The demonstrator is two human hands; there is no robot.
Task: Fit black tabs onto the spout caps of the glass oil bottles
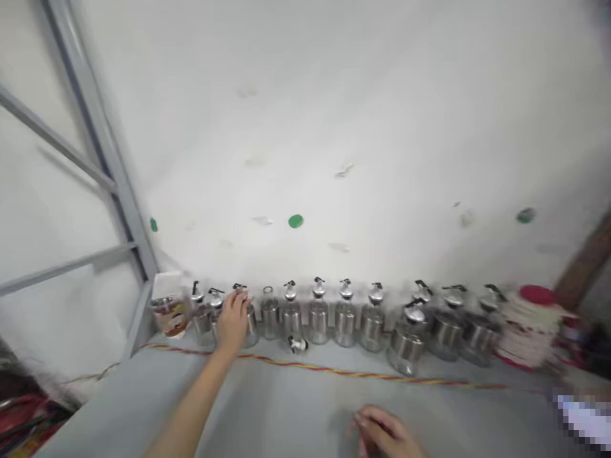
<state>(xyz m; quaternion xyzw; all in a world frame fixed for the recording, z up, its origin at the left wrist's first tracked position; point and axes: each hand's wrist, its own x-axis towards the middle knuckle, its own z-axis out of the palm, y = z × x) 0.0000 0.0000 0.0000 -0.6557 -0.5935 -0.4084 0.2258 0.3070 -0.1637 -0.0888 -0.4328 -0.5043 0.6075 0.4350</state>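
Along the back of the grey table stands a row of glass bottles with steel sleeves, most topped by silver pourer caps with black levers. My left hand (232, 321) reaches to a bottle (251, 329) in the left part of the row, its fingers closed around the pourer cap (240, 287). Just right of it, an uncapped bottle (270, 316) shows its bare neck. A loose pourer cap (298, 345) lies on its side before the row. My right hand (386, 434) hovers low at the front, fingers curled together; whatever they may hold is hidden and blurred.
A twisted red-and-yellow cord (329, 369) runs across the table (281, 407) in front of the bottles. A printed box (170, 312) ends the row at left, a large jar with a red lid (537, 294) at right. Behind rises a white wall (382, 127).
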